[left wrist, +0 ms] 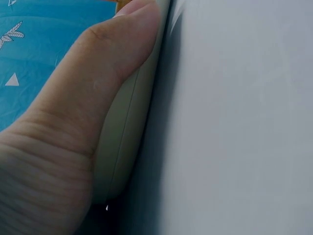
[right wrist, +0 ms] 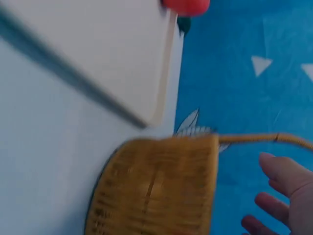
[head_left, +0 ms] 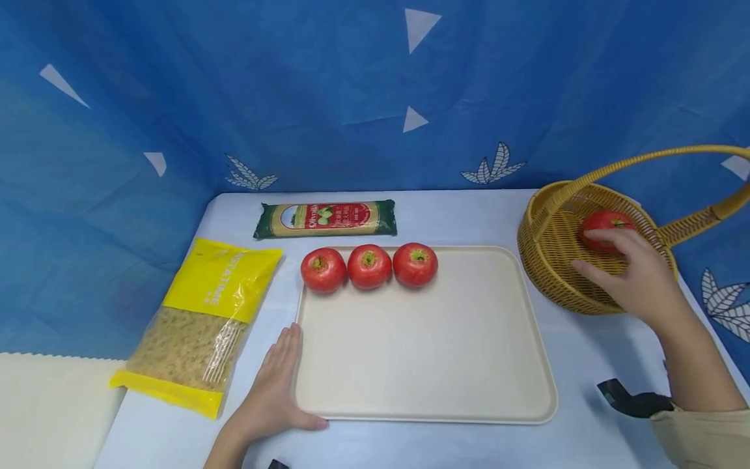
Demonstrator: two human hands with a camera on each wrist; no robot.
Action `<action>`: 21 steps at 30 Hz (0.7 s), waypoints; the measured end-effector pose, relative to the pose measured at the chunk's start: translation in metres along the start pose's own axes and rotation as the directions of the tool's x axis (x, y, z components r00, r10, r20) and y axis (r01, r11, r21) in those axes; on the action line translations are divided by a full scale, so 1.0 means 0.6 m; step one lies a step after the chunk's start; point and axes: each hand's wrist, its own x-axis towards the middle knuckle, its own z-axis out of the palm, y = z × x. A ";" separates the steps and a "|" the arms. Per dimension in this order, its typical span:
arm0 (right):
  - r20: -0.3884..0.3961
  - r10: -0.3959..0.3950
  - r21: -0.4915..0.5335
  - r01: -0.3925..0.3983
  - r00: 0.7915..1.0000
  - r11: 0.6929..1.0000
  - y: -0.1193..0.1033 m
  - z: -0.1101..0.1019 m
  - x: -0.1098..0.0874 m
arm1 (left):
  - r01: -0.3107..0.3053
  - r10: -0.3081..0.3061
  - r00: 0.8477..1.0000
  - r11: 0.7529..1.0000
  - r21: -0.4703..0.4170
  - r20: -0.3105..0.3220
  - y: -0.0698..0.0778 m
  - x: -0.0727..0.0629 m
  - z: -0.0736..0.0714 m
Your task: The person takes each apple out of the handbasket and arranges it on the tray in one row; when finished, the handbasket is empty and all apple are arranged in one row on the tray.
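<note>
Three red apples (head_left: 370, 266) sit in a row along the far left edge of a cream tray (head_left: 422, 352). My left hand (head_left: 272, 391) lies against the tray's near left corner, its fingers straight along the left side and the thumb (left wrist: 122, 39) at the near edge. On the right, my right hand (head_left: 641, 277) reaches over a wicker basket (head_left: 545, 277), with thumb and fingers spread apart. One red apple (head_left: 606, 220) lies inside the basket, partly covered by the fingertips. In the right wrist view the fingers (right wrist: 276, 208) appear beside the basket's rim, around nothing visible.
Left of the tray lies a yellow bag of pasta (head_left: 196, 326). A green-ended spaghetti packet (head_left: 328, 219) lies behind the tray. The basket's tall handle (head_left: 656, 156) arches above it. Blue patterned cloth (head_left: 351, 98) hangs behind the white table.
</note>
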 end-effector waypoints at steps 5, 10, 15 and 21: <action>-0.019 0.120 -0.053 -0.121 0.993 0.991 0.049 -0.001 0.032 | -0.005 0.005 1.000 1.000 0.007 -0.006 -0.001 0.000 0.001; -0.036 0.232 -0.078 -0.235 0.972 0.969 0.081 0.008 0.062 | 0.002 -0.002 1.000 1.000 -0.002 -0.007 -0.002 0.000 0.001; -0.036 0.285 -0.095 -0.287 0.958 0.953 0.100 0.017 0.090 | 0.025 -0.025 1.000 1.000 0.006 0.004 -0.002 0.002 0.001; 0.000 0.324 -0.125 -0.321 0.946 0.939 0.115 0.026 0.112 | 0.044 -0.044 0.999 0.999 0.002 0.014 -0.002 0.004 0.000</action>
